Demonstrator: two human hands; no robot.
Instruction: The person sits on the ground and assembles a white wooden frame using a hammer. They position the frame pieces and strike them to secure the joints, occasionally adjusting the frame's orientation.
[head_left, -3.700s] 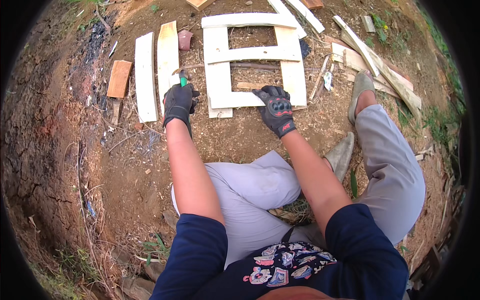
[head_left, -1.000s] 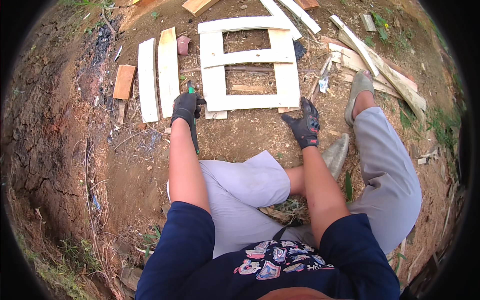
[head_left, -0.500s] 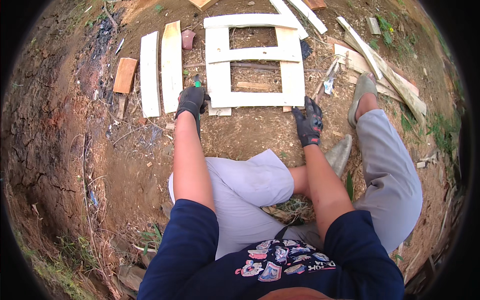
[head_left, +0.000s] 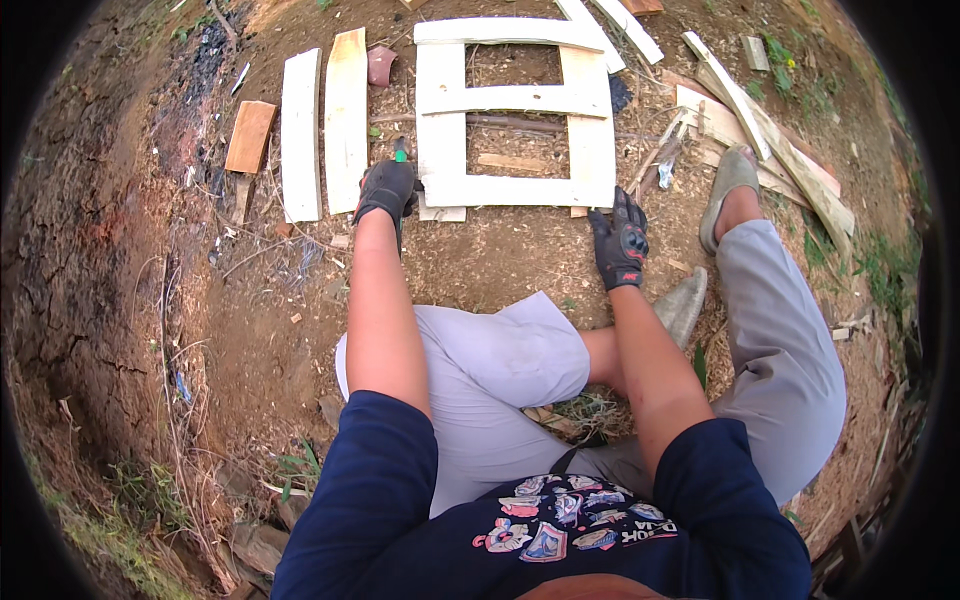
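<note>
Okay, wooden frame (head_left: 530,98) at 12 o'clock, offcut (head_left: 510,162) inside. Boards (head_left: 302,135), block (head_left: 251,137) at its 9; planks (head_left: 727,97) at its 3. Left hand (head_left: 387,190) wrapped round green tool (head_left: 400,153); right hand (head_left: 621,243) spread by its 5 o'clock corner, contact unclear.

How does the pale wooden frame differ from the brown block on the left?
The frame is pale; the block is orange-brown. The frame is several boards around openings; the block is one piece. The frame is far larger than the block. Both are wooden.
</note>
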